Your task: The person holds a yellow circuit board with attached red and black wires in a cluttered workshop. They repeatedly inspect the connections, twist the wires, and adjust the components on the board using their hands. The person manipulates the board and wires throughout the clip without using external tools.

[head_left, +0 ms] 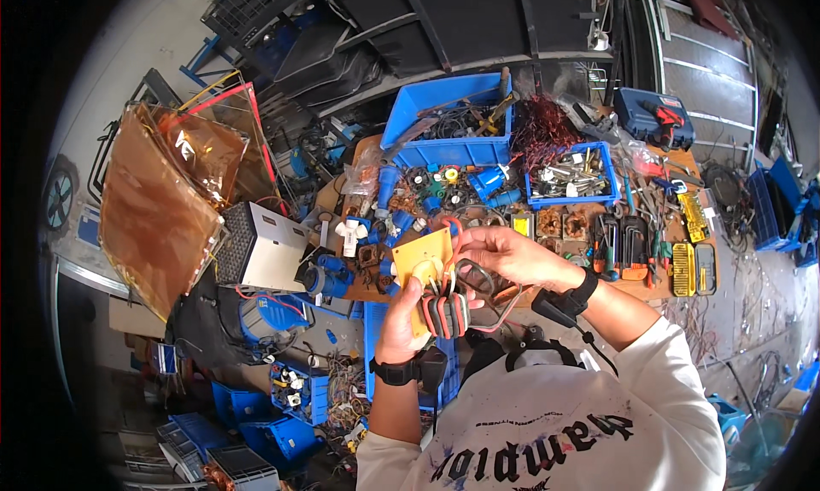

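My left hand [399, 324] is closed around a yellow rectangular plate [414, 250] with a round yellow piece on its face. A bundle of wound red, grey and black cable [446, 315] hangs at the plate's lower right, close against the left fingers. To the right, my right hand [512, 255] pinches a loop of the cable; a red stretch [453, 233] of it bends up beside the plate's edge. Exactly where the right fingertips meet the cable is partly hidden. Both hands are above the near edge of the cluttered workbench [626, 296].
A large blue bin [446, 154] stands at the back, beside tangled dark red wire [545, 132]. A smaller blue tray [613, 188] holds metal parts. Rightward lie a red drill [669, 122], hex keys [634, 239] and a yellow bit case [683, 269]. A white-sided box [275, 245] stands left.
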`<state>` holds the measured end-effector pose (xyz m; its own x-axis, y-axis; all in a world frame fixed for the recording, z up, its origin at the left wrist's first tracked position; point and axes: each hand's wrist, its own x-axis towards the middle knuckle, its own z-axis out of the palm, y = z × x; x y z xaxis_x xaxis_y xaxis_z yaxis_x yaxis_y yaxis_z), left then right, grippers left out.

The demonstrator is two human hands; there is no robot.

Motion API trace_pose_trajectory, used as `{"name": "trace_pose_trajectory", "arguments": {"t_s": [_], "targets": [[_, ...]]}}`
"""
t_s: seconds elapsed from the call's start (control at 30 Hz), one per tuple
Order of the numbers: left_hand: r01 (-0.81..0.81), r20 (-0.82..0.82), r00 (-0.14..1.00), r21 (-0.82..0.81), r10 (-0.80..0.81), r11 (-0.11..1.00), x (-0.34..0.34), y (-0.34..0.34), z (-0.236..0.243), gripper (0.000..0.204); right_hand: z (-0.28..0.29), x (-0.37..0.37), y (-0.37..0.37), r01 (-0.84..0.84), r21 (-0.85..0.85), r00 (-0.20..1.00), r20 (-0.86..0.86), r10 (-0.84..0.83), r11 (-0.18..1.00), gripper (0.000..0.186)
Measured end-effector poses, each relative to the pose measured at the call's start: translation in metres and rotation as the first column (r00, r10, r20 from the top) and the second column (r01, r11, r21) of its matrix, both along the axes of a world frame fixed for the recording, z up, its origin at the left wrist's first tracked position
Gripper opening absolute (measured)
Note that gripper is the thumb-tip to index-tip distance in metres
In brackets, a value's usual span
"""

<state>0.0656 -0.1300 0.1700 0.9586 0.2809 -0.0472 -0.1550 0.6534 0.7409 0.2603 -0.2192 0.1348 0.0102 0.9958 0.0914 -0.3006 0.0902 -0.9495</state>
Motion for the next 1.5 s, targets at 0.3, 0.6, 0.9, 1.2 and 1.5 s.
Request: {"name": "trace_pose_trajectory", "arguments": {"t_s": [0.3, 0.6, 0.9, 1.2, 1.5], "targets": [[-0.131, -0.030, 0.991, 0.041, 0.133, 0.990, 0.003, -0.008, 0.005, 0.067, 0.012, 0.004, -0.011, -0.002, 0.031, 0.996, -0.088, 0.005, 1.000, 0.035], [-0.244, 0.027, 0.969, 0.007, 0.244, 0.970, 0.018, -0.017, 0.023, 0.067, 0.006, 0.009, -0.011, 0.029, 0.096, 0.999, 0.032, -0.032, 0.995, 0.031], [-0.416, 0.112, 0.880, -0.285, 0.461, 0.863, 0.019, -0.004, 0.012, 0.055, 0.022, 0.017, -0.038, 0.265, 0.341, 0.454, 0.781, -0.429, 0.902, 0.023], [-0.519, 0.152, 0.808, -0.274, 0.569, 0.810, 0.029, -0.008, 0.020, 0.052, 0.030, 0.014, -0.054, 0.181, 0.446, 0.325, 0.814, -0.482, 0.876, 0.026], [-0.546, 0.175, 0.795, -0.210, 0.581, 0.811, 0.042, -0.009, 0.016, 0.052, 0.036, 0.008, -0.052, 0.171, 0.476, 0.356, 0.787, -0.504, 0.863, 0.020]]}}
